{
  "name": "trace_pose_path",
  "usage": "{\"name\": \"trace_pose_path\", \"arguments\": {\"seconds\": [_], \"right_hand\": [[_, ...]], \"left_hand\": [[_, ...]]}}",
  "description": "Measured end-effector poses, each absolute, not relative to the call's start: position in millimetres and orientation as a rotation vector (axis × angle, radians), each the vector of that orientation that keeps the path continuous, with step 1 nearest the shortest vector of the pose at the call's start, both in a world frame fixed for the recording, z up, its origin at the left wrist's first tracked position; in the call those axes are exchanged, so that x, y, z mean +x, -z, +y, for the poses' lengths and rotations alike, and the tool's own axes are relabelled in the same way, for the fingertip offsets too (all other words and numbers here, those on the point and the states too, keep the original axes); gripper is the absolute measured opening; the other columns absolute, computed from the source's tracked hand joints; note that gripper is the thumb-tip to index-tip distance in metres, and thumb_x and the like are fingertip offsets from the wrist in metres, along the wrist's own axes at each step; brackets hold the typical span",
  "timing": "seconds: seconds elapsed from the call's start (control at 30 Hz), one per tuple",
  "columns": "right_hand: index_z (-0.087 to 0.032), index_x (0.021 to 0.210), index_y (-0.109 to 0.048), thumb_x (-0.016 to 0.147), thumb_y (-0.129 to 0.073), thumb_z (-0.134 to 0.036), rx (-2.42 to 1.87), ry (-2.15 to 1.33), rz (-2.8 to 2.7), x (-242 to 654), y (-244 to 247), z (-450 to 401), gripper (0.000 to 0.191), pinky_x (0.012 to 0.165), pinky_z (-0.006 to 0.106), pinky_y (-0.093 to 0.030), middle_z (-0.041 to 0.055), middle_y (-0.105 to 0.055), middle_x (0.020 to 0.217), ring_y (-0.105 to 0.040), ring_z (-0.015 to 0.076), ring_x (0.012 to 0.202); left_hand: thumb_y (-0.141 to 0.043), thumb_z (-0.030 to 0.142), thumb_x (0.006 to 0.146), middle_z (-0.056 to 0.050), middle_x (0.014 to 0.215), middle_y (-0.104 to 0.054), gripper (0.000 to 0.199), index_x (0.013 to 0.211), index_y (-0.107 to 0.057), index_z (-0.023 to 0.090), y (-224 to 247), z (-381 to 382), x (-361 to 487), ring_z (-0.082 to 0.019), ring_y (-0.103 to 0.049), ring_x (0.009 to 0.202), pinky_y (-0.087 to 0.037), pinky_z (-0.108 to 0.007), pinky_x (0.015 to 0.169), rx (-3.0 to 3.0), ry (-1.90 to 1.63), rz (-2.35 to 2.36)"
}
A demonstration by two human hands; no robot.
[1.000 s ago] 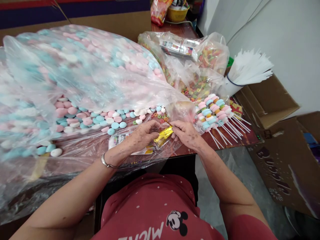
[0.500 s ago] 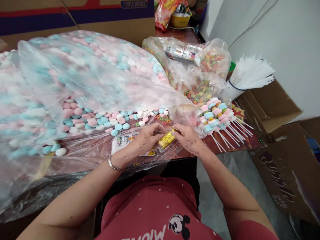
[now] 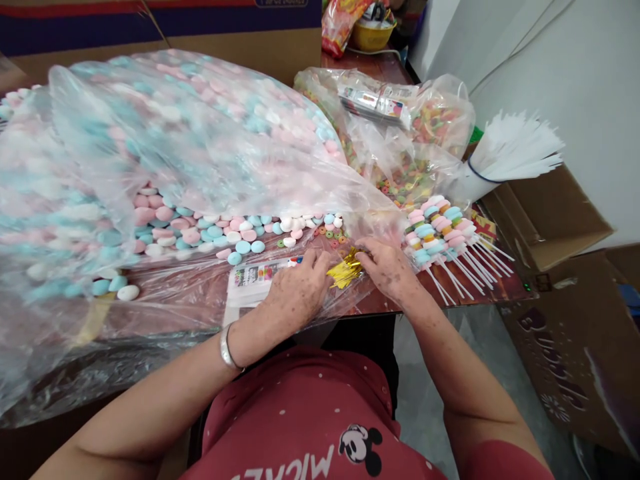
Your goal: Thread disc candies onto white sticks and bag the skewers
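A loose bunch of gold twist ties (image 3: 346,269) lies on clear plastic near the table's front edge, between both hands. My right hand (image 3: 393,272) has its fingers closed at the right end of the bunch. On the left side, my left hand (image 3: 300,288) is bent, with its fingers together beside the ties; what they hold, if anything, is hidden. Partly under that hand lie printed clear packets (image 3: 250,281). Pink, blue and white candies (image 3: 215,232) spill out behind my left hand, and small ring candies (image 3: 331,235) lie beyond the ties.
A huge plastic bag of candies (image 3: 200,127) covers the left and back. Candy skewers on white sticks (image 3: 440,230) are piled at the right. Behind them stand a container of white sticks (image 3: 485,175) and a bag of ring candies (image 3: 420,160). A cardboard box (image 3: 565,340) is at the right.
The gold ties have gone from a compact bundle to a fanned, loose bunch. My left hand has turned palm down beside them, and my right hand has shifted slightly right in view.
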State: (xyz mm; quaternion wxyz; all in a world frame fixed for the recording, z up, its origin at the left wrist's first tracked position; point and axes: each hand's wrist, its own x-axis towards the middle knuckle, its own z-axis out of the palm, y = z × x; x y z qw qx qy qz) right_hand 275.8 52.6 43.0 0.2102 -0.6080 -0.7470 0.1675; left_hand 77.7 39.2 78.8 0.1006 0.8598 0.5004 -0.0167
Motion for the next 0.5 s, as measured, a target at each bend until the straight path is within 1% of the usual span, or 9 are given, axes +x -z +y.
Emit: {"name": "trace_pose_path", "arguments": {"seconds": [0.07,0.13,0.27,0.33,0.43,0.5], "right_hand": [[-0.017,0.103,-0.067,0.088,-0.051,-0.017,-1.684,-0.421,-2.069,275,-47,51,0.022,0.084,0.034,-0.048,0.0081,-0.071,0.099,-0.064,0.0226,0.094],[-0.018,0.104,-0.068,0.090,-0.049,-0.016,-1.675,-0.351,-2.074,276,-49,50,0.024,0.083,0.033,-0.049,0.0081,-0.071,0.100,-0.064,0.0222,0.094],[-0.019,0.098,-0.069,0.092,-0.044,-0.012,-1.671,-0.117,-2.112,277,-51,52,0.027,0.077,0.032,-0.049,0.0073,-0.070,0.092,-0.063,0.0208,0.084],[-0.020,0.099,-0.068,0.092,-0.041,-0.010,-1.621,0.029,-2.130,276,-53,56,0.029,0.077,0.031,-0.050,0.0075,-0.070,0.092,-0.063,0.0205,0.085],[-0.018,0.109,-0.068,0.093,-0.039,-0.009,-1.553,0.249,-2.162,270,-55,63,0.034,0.084,0.035,-0.050,0.0107,-0.070,0.105,-0.062,0.0228,0.097],[-0.017,0.115,-0.067,0.095,-0.043,-0.012,-1.545,0.393,-2.196,266,-57,65,0.032,0.090,0.040,-0.048,0.0131,-0.068,0.117,-0.059,0.0258,0.105]], "left_hand": [[-0.043,0.027,0.099,-0.015,0.121,-0.062,0.043,0.141,-0.045,0.019,-81,33,80,-0.026,-0.071,0.086,-0.055,-0.032,0.057,2.590,0.137,1.445],[-0.040,0.023,0.099,-0.015,0.125,-0.060,0.049,0.148,-0.038,0.020,-78,30,82,-0.026,-0.072,0.089,-0.058,-0.034,0.062,2.621,0.187,1.382],[-0.042,0.016,0.097,-0.018,0.132,-0.057,0.048,0.145,-0.041,0.015,-62,29,88,-0.027,-0.072,0.093,-0.059,-0.037,0.072,2.649,0.206,1.330],[-0.042,0.014,0.096,-0.020,0.131,-0.057,0.048,0.144,-0.041,0.013,-56,29,92,-0.028,-0.071,0.094,-0.059,-0.039,0.073,2.643,0.178,1.329],[-0.044,0.012,0.094,-0.022,0.131,-0.056,0.049,0.144,-0.041,0.010,-54,29,93,-0.028,-0.071,0.093,-0.059,-0.040,0.071,2.621,0.074,1.321],[-0.045,0.010,0.093,-0.021,0.132,-0.055,0.047,0.140,-0.044,0.011,-55,29,85,-0.026,-0.069,0.093,-0.059,-0.038,0.070,2.620,-0.097,1.296]]}}
